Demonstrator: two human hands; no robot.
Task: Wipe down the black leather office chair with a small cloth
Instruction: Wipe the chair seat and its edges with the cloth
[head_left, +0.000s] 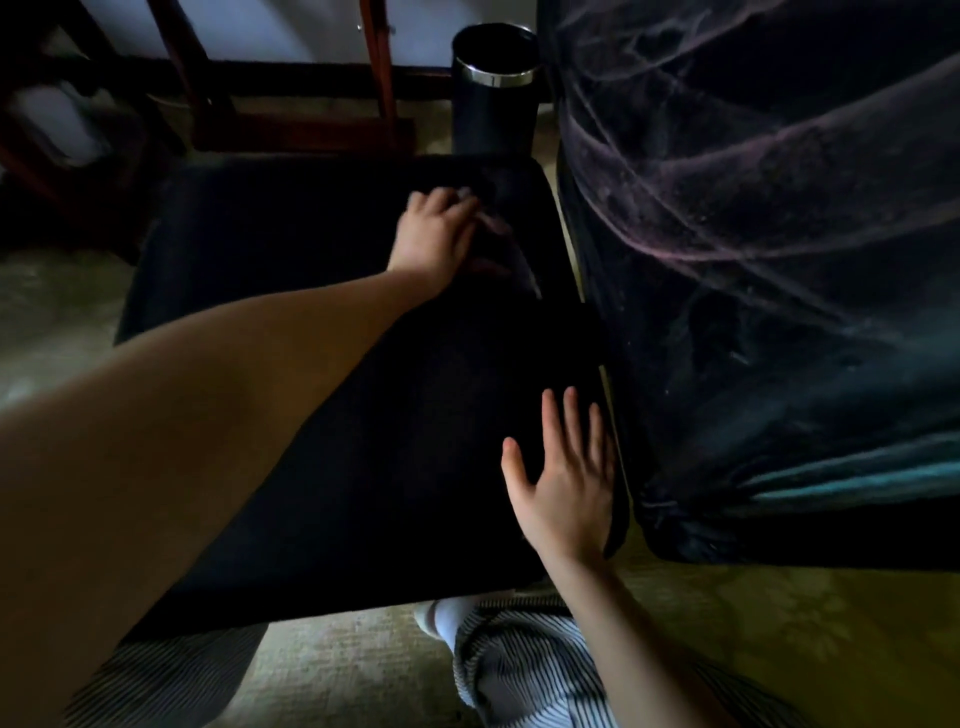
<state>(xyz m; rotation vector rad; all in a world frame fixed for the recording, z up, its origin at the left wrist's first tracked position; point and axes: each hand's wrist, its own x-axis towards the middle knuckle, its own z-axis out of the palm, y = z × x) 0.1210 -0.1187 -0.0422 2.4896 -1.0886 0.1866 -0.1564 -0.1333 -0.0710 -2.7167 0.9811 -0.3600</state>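
Nearest, a knee in striped trousers (519, 670) and a white sock (441, 618) rest on pale carpet (337, 675) at the near edge of the black leather office chair (467, 364). The chair is turned side-on. Its seat (363, 493) stretches away from the viewer, with its long axis running near to far. The backrest (753, 260) rises along the right side, so the chair faces left in the view. The backrest's dark surface shows pale curved streaks. The right hand (566, 483) lies flat on the near right part of the seat, just beside the gap under the backrest. Its fingers (550, 415) are straight, slightly spread and pointing away, and it holds nothing. The left forearm crosses the seat diagonally from the lower left. The left hand (436, 234) is set down on the far part of the seat, palm down with its fingers bent toward the backrest. They are blurred, so whether they clamp anything cannot be told. A dark smeared shape (511, 260) lies on the seat at those fingertips, slanting near to far. It may be the cloth, but it is too blurred and too dark to be sure. Beyond the seat's far edge a black cylindrical bin (493, 114) with a shiny metal band stands upright on the floor, close to the backrest. Dark reddish wooden legs (384, 67) stand farther left against a pale wall.
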